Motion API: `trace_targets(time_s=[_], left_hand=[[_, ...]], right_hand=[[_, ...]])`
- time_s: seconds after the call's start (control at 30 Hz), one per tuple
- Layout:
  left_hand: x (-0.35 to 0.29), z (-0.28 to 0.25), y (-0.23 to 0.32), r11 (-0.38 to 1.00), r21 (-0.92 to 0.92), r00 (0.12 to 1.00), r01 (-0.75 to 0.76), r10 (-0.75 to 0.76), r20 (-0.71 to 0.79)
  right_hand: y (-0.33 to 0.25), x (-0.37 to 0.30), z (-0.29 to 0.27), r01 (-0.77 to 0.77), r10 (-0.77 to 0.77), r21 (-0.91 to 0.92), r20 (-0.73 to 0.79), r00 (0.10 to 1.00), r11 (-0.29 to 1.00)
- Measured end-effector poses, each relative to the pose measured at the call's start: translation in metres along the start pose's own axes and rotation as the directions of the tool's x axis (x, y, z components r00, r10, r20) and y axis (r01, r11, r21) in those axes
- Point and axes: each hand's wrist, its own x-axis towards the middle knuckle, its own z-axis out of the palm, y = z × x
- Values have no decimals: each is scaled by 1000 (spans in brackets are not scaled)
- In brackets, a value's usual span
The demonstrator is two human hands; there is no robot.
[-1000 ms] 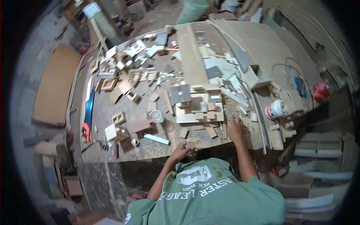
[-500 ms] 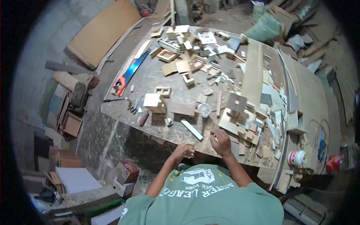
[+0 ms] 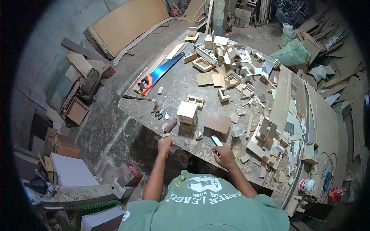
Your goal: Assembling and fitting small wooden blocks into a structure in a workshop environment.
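My left hand (image 3: 165, 146) is closed around a small pale wooden piece (image 3: 166, 135) at the table's front edge. Just beyond it lies a dark brown rounded block (image 3: 170, 125). My right hand (image 3: 226, 157) pinches the near end of a narrow white-topped strip (image 3: 216, 140), its fingertips hiding that end. To the right of this hand rests a small wooden block (image 3: 244, 158). Ahead, between my hands, stand a box-shaped wooden piece with a white top (image 3: 187, 110) and a flat brown board (image 3: 217, 124). A clear round tub (image 3: 237, 130) sits beyond my right hand.
An orange-handled handsaw (image 3: 158, 74), a hammer (image 3: 140, 99) and scissors (image 3: 159, 114) lie at the table's left. Wooden offcuts and small frames (image 3: 203, 64) heap at the back. Long boards (image 3: 282, 94) run along the right, near a white tub (image 3: 306, 186).
My left hand has moved left with the small wooden piece. My right hand has come left onto the white-topped strip. The view has shifted, so the table sits further right and lower.
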Motion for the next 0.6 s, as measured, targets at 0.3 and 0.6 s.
trace_targets(time_s=[0.3, 0.6], left_hand=[[162, -88, -7, 842, 492, 928, -223, 338, -156], [303, -122, 59, 281, 928, 890, -245, 444, 100]], right_hand=[[-12, 23, 50, -65, 66, -18, 104, 992, 998], [-33, 23, 62, -247, 261, -153, 76, 962, 957]])
